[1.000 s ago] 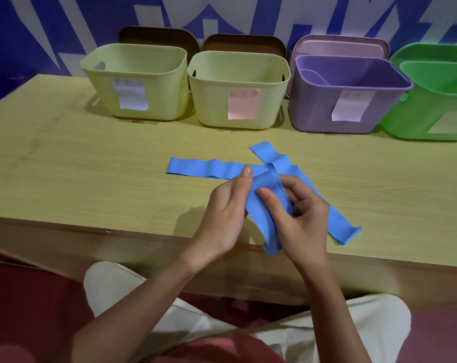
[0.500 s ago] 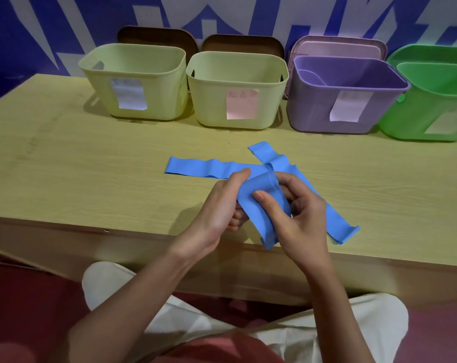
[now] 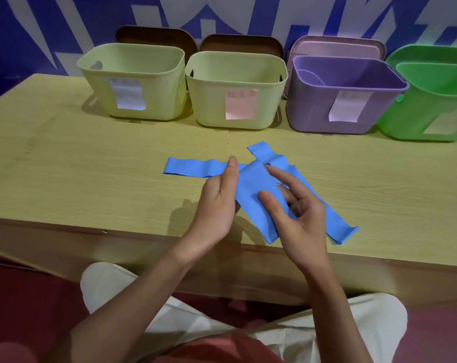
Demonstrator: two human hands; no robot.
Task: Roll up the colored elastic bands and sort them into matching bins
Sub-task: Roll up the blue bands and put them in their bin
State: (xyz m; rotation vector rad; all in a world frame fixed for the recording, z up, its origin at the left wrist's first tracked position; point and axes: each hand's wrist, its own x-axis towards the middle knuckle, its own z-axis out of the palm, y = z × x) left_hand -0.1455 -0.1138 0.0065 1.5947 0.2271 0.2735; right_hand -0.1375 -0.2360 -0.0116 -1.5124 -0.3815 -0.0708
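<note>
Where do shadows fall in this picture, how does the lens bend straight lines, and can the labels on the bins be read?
Head view: the left hand casts a soft shadow on the table just to its left; the bins shade the tabletop at their bases. The wide lens bows the table's near edge and tilts the outer bins, such as the green bin. The pink label shows faint marks, too blurred to read.

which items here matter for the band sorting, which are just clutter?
In play:
- blue band, held by left hand and right hand
- four bins: two yellow-green, purple, green

Idle:
- lids behind bins
- table
</note>
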